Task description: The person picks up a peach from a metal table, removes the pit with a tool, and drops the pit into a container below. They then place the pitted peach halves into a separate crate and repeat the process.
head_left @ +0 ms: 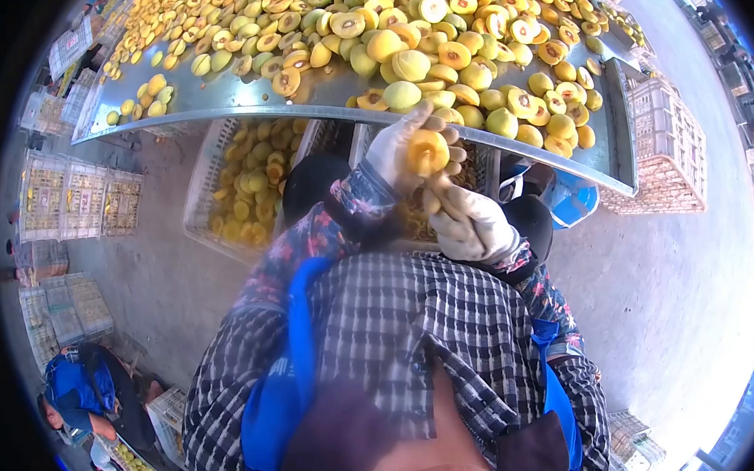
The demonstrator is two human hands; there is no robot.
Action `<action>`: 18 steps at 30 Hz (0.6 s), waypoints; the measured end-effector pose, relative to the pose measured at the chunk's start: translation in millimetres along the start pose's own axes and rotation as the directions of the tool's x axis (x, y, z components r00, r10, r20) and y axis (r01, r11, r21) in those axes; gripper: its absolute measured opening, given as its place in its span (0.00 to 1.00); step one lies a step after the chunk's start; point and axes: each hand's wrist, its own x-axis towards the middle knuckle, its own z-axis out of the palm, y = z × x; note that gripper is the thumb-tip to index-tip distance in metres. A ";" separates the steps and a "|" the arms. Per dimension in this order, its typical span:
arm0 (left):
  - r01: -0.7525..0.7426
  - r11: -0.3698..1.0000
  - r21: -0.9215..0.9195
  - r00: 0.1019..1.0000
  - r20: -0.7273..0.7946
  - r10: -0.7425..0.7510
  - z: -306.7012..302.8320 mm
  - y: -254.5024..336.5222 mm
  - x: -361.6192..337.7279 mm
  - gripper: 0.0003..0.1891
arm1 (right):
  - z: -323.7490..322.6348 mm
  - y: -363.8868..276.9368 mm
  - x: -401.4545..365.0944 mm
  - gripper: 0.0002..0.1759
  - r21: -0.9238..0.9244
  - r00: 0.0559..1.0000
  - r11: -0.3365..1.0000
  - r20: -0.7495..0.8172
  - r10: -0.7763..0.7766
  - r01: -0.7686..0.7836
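My left hand (388,154), in a pale glove with darkened fingertips, is closed on a yellow peach half (427,153) just in front of the metal table's edge. Its cut face is turned up toward me. Close below it, my right hand (477,230), also gloved, has its fingers curled and pressed together near the fruit's lower edge. Whatever the right fingers hold, if anything, is hidden. Many halved yellow peaches (410,65), some with pits or reddish hollows showing, are heaped on the metal table (315,111) beyond my hands.
Under the table edge, a white crate (202,184) holds peach halves, with another crate (488,169) below my hands. A blue bucket (571,199) stands to the right. Stacked crates (667,148) flank the table, more (80,199) at left. Another person (87,391) sits at lower left.
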 end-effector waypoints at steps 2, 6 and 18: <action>0.011 0.993 -0.120 1.000 -0.001 -0.012 -22.0 3.5 7.4 0.20 | -4.0 -2.0 -11.1 0.21 -0.053 0.999 0.997 0.005 -0.052 0.053; -0.381 0.857 0.346 0.905 -0.053 0.423 -61.9 46.2 -20.8 0.15 | -14.5 -6.2 -30.8 0.17 -0.875 0.935 0.460 -0.278 -0.222 -0.151; 0.241 -0.588 0.772 0.891 0.064 0.449 -68.1 111.5 22.4 0.30 | -17.0 0.1 -7.6 0.15 -0.942 0.921 -0.200 -0.192 -0.340 -0.270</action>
